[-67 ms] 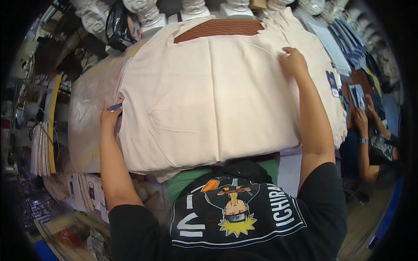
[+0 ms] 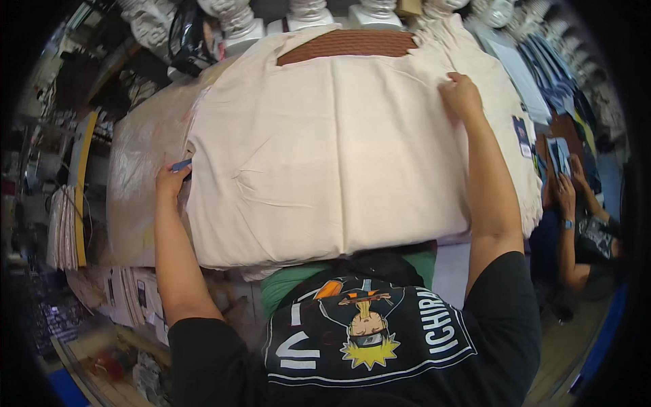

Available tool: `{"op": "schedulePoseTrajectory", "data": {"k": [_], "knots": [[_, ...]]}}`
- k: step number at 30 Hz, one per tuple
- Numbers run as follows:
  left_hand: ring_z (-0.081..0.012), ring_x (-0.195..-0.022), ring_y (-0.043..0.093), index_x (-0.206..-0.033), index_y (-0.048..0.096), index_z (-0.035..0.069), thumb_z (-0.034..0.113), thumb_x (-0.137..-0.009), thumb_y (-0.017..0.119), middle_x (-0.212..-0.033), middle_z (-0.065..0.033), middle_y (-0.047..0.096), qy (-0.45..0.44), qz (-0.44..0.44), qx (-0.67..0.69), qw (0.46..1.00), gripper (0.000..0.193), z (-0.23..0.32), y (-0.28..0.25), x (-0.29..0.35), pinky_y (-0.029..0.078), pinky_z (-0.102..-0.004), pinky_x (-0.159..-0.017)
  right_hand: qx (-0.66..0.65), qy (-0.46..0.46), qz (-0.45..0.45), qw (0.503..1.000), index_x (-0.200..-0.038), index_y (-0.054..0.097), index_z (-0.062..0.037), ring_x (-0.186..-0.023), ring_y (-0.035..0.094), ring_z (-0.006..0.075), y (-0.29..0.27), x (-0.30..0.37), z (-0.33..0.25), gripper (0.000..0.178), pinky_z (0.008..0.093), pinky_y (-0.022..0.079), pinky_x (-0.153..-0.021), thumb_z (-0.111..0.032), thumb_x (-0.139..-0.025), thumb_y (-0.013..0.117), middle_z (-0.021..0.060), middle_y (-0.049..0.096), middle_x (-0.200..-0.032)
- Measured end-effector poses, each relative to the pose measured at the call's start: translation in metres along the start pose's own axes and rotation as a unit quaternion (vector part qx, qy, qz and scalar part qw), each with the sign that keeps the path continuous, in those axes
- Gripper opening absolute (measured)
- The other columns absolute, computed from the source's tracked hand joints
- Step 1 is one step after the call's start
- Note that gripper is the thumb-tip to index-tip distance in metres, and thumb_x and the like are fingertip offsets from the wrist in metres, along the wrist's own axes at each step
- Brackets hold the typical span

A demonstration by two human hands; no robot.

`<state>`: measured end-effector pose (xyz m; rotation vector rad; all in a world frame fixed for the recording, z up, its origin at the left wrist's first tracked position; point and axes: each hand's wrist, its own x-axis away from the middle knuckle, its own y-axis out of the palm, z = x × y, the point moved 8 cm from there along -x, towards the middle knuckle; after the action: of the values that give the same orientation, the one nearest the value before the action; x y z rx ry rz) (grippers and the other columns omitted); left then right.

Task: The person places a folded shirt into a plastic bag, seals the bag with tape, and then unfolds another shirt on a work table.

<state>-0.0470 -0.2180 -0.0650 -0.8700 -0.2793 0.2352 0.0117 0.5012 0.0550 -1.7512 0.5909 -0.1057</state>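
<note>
A wide cream garment (image 2: 285, 163) lies spread over the table in front of me, with a crease running down its middle. At its left edge, my left hand (image 2: 171, 182) is closed on a small flat blue piece (image 2: 180, 165), whose kind I cannot make out. Over the garment's upper right part is my right hand (image 2: 465, 98), its fingers bent and partly smeared. Whether it pinches the cloth cannot be told. A dark blue hang tag (image 2: 521, 137) lies on the cream cloth at the right. Brown ribbed material (image 2: 346, 46) shows beyond the garment's far edge.
A clear plastic-wrapped bundle (image 2: 142, 176) lies at the left of the garment. White ornate balusters (image 2: 308, 12) line the far side, near a black bag (image 2: 188, 41). Folded blue garments (image 2: 548, 64) lie at the far right. At the right, another person's hands (image 2: 568, 183) hold light blue cloth.
The view has shifted slightly, so the garment sits a little farther right in the picture. Both hands keep nearly the same places, with slight motion in the right fingers.
</note>
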Motion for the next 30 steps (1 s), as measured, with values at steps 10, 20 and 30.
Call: {"op": "schedulePoseTrajectory", "data": {"k": [10,20,30], "knots": [[-0.0178,-0.092,0.059,-0.123,0.055,0.004,0.026,-0.075,0.076,-0.109,-0.0071,0.062,-0.129,-0.015,0.032,0.991,0.056,-0.029,-0.122,0.006,0.046,-0.0296,-0.079,0.044,0.076,-0.015,0.996,-0.118,0.059,-0.0015,-0.105,0.060,0.0308,0.035,-0.072,0.042,0.059,0.0384,0.047,-0.090,-0.039,-0.074,0.068,0.0201,0.062,-0.113],[-0.0259,-0.122,0.047,-0.133,0.048,0.008,0.040,-0.069,0.074,-0.130,-0.0155,0.052,0.185,-0.238,-0.234,0.924,0.075,0.234,0.037,-0.044,0.037,-0.0343,-0.101,-0.063,0.126,-0.064,0.988,-0.108,0.064,0.0006,-0.093,0.065,0.0268,0.033,-0.069,0.051,0.051,0.0333,0.048,-0.082,-0.038,-0.074,0.067,0.0173,0.067,-0.100],[-0.0347,-0.092,0.064,-0.102,0.065,0.010,0.035,-0.081,0.063,-0.097,-0.0155,0.067,0.212,0.231,0.031,0.949,0.032,0.265,0.089,-0.107,0.049,-0.0409,-0.080,-0.125,0.072,0.192,0.971,-0.116,0.060,0.0017,-0.101,0.062,0.0309,0.012,-0.089,0.053,0.051,0.0350,0.046,-0.086,-0.039,-0.085,0.060,0.0205,0.065,-0.107]]}}
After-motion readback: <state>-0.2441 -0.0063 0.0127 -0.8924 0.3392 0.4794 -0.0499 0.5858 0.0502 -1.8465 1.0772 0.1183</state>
